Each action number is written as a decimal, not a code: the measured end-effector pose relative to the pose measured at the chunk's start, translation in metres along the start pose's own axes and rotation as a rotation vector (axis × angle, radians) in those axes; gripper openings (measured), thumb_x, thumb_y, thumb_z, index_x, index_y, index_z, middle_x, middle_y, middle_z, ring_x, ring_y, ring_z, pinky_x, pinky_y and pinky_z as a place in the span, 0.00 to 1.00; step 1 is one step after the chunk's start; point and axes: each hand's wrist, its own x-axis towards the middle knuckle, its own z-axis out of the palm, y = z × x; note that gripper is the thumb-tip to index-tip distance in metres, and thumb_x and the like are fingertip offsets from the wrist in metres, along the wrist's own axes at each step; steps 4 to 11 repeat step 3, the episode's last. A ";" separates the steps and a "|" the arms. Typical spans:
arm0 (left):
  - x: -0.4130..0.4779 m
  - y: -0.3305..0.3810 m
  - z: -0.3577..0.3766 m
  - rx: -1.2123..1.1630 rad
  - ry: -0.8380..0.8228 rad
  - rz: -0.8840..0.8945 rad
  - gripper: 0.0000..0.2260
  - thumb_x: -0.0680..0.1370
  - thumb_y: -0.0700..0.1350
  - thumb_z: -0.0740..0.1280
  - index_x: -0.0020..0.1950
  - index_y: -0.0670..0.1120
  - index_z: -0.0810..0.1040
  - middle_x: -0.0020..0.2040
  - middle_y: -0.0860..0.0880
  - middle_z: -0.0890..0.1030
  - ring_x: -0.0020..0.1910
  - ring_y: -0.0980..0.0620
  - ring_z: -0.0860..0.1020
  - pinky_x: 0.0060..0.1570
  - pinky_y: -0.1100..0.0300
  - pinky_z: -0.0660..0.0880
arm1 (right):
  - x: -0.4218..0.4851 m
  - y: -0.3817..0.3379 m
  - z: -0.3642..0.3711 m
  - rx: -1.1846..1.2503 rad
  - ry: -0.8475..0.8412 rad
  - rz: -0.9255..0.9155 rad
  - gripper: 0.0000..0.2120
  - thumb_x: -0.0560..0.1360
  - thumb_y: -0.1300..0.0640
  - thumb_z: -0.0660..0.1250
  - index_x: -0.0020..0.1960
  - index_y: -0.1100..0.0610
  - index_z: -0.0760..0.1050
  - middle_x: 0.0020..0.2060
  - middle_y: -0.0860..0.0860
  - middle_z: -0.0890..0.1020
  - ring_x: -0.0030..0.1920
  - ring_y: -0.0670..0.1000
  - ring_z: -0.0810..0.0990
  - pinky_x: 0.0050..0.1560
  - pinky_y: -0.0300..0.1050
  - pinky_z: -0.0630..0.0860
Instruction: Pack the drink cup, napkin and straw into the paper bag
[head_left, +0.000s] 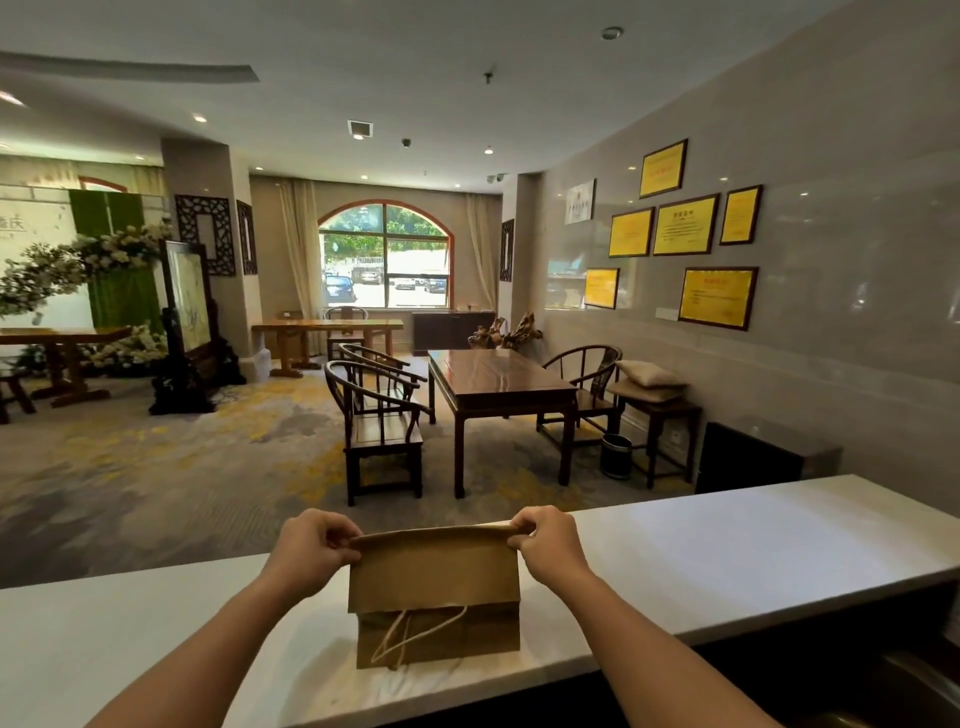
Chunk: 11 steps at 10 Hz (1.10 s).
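Note:
A brown paper bag (436, 587) stands on the white counter (727, 551), its top folded over toward me and a twine handle hanging down its front. My left hand (311, 545) pinches the left end of the folded top edge. My right hand (550, 540) pinches the right end of that edge. The drink cup, napkin and straw are not visible; I cannot tell what the bag holds.
The counter runs left to right, with a dark edge and a lower dark surface (883, 675) at the near right. Beyond it lie a carpeted room, a dark wooden table (498, 379) and chairs (379, 421).

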 end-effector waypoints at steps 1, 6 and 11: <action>0.005 0.005 -0.004 0.127 -0.083 0.029 0.06 0.74 0.43 0.73 0.42 0.54 0.80 0.43 0.52 0.83 0.42 0.57 0.79 0.38 0.65 0.73 | 0.004 -0.005 -0.007 -0.103 -0.073 -0.032 0.03 0.75 0.58 0.69 0.48 0.51 0.79 0.44 0.48 0.80 0.41 0.46 0.78 0.38 0.33 0.74; 0.041 0.058 -0.022 0.363 -0.026 0.217 0.14 0.76 0.55 0.68 0.60 0.53 0.79 0.58 0.51 0.82 0.53 0.54 0.79 0.51 0.60 0.76 | 0.013 -0.069 -0.039 -0.268 -0.202 -0.230 0.15 0.75 0.53 0.69 0.60 0.53 0.74 0.52 0.53 0.80 0.50 0.51 0.80 0.53 0.48 0.80; 0.041 0.058 -0.022 0.363 -0.026 0.217 0.14 0.76 0.55 0.68 0.60 0.53 0.79 0.58 0.51 0.82 0.53 0.54 0.79 0.51 0.60 0.76 | 0.013 -0.069 -0.039 -0.268 -0.202 -0.230 0.15 0.75 0.53 0.69 0.60 0.53 0.74 0.52 0.53 0.80 0.50 0.51 0.80 0.53 0.48 0.80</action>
